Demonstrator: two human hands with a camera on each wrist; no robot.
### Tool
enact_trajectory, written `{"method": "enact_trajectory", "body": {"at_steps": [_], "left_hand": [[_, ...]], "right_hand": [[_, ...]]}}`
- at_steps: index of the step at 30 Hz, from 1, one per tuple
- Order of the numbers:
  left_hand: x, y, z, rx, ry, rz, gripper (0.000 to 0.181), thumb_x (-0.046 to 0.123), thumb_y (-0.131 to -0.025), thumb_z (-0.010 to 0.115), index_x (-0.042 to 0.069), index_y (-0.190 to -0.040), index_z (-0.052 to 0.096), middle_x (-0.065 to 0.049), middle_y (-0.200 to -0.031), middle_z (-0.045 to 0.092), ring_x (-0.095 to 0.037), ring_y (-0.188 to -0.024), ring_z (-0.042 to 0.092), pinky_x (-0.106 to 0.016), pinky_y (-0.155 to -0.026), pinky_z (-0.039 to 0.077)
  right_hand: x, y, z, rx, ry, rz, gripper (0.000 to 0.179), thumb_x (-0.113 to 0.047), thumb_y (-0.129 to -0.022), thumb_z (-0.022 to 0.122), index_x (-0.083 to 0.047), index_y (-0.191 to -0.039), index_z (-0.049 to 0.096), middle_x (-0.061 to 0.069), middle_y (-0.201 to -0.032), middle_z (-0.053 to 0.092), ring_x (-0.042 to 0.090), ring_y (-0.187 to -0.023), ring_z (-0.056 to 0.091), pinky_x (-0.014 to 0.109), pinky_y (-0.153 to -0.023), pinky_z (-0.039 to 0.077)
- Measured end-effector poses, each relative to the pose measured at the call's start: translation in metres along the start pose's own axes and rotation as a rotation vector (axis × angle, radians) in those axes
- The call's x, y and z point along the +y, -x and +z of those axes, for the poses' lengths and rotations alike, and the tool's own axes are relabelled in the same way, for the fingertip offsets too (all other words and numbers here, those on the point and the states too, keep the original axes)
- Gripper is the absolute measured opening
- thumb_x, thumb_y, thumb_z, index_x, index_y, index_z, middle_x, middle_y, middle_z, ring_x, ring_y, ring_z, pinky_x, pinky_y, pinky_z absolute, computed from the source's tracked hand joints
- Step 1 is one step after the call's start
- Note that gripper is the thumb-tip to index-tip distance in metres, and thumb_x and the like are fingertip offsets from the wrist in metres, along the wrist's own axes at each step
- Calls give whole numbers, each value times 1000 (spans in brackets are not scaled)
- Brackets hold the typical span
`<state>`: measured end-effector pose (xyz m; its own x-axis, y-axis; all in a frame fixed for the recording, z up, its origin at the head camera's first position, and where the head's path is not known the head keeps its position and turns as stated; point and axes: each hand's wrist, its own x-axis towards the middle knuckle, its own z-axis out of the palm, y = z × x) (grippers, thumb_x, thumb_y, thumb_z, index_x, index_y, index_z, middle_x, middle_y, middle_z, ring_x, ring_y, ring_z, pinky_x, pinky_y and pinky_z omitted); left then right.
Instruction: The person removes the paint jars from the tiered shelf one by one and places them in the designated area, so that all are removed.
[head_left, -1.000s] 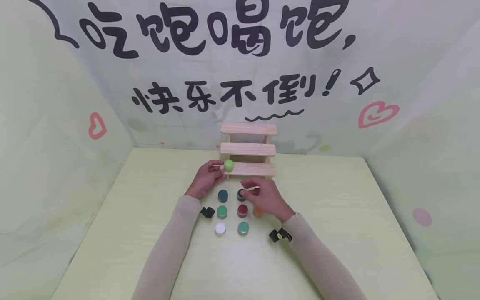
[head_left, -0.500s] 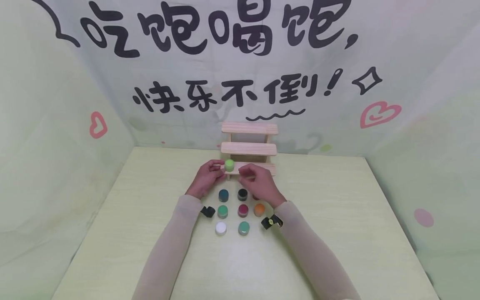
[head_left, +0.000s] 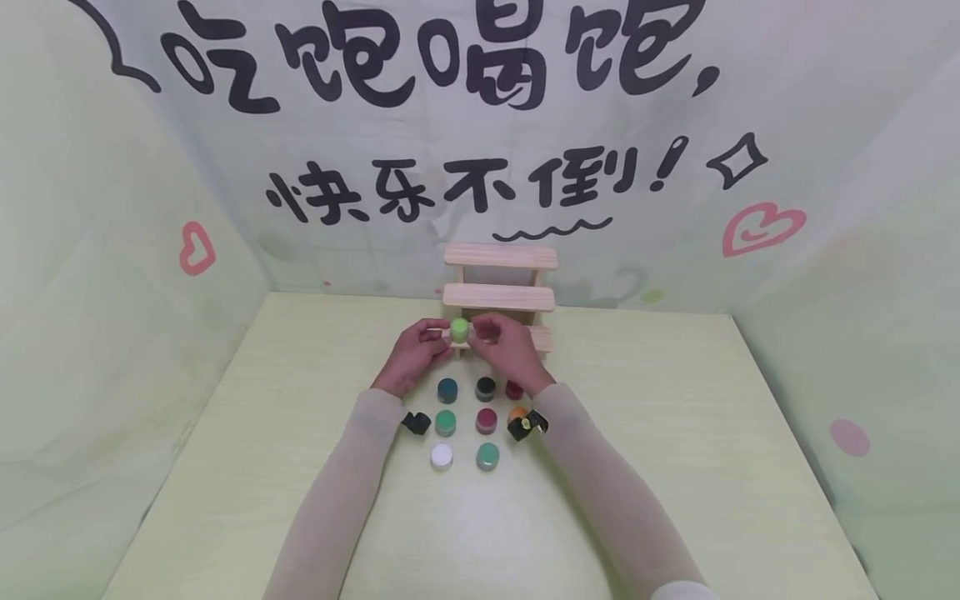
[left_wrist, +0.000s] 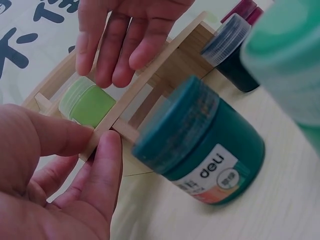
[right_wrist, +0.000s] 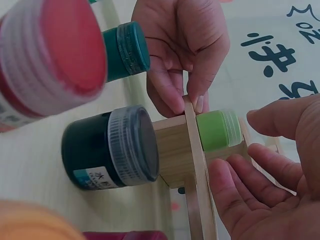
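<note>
A small light-green paint jar (head_left: 459, 331) stands at the left end of the lowest step of a three-step wooden rack (head_left: 498, 297). My left hand (head_left: 411, 354) pinches the end of that step between thumb and fingers, beside the jar; the left wrist view shows the thumb (left_wrist: 104, 170) on the step's edge. Fingers spread, my right hand (head_left: 512, 350) is just right of the jar. In the right wrist view, a gap separates its thumb (right_wrist: 280, 120) from the light-green jar (right_wrist: 215, 131), and nothing is held.
Several paint jars stand in rows before the rack: teal (head_left: 447, 390), black (head_left: 486, 388), green (head_left: 446, 422), dark red (head_left: 486, 421), white (head_left: 442, 456) and orange (head_left: 517, 414), among others. A printed cloth (head_left: 360, 250) hangs behind the table (head_left: 675, 400).
My right hand has moved from over the black jar, forward and left, to beside the light-green jar. My left hand has stayed at the step's end.
</note>
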<state>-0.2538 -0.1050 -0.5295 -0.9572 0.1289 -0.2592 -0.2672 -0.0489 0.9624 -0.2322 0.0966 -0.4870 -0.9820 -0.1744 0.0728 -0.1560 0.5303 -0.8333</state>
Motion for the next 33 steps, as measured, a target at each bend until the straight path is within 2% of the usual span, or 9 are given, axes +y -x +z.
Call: {"method": "enact_trajectory", "body": {"at_steps": [13, 21, 25, 33], "left_hand": [[-2, 1, -3, 6, -10, -4, 35, 7, -97, 65, 12, -131, 60, -10, -108, 59, -19, -99, 67, -30, -94, 60], [-4, -2, -3, -10, -11, 2, 35, 7, -98, 64, 11, -132, 60, -10, -109, 59, -18, -101, 68, -30, -95, 60], [-4, -2, -2, -8, -1, 10, 35, 6, -97, 64, 11, -131, 60, -10, -109, 59, -18, -101, 68, -29, -95, 60], [-3, -1, -1, -6, 3, 10, 35, 5, -97, 65, 11, -131, 61, -10, -108, 58, -17, -99, 67, -28, -93, 60]], "right_hand": [[-5, -14, 9, -58, 9, 5, 42, -23, -92, 75, -18, -131, 63, 1, -119, 69, 17, -107, 66, 35, -91, 60], [-2, -18, 10, -83, 68, -23, 47, -28, -94, 73, -20, -138, 60, 0, -123, 69, 17, -107, 65, 33, -89, 59], [-1, -21, 10, -84, 70, -21, 45, -30, -93, 74, -20, -135, 62, -1, -119, 70, 16, -105, 66, 32, -84, 60], [1, -21, 11, -77, 63, -11, 38, -30, -91, 77, -21, -125, 65, -3, -114, 70, 16, -105, 65, 33, -85, 60]]}}
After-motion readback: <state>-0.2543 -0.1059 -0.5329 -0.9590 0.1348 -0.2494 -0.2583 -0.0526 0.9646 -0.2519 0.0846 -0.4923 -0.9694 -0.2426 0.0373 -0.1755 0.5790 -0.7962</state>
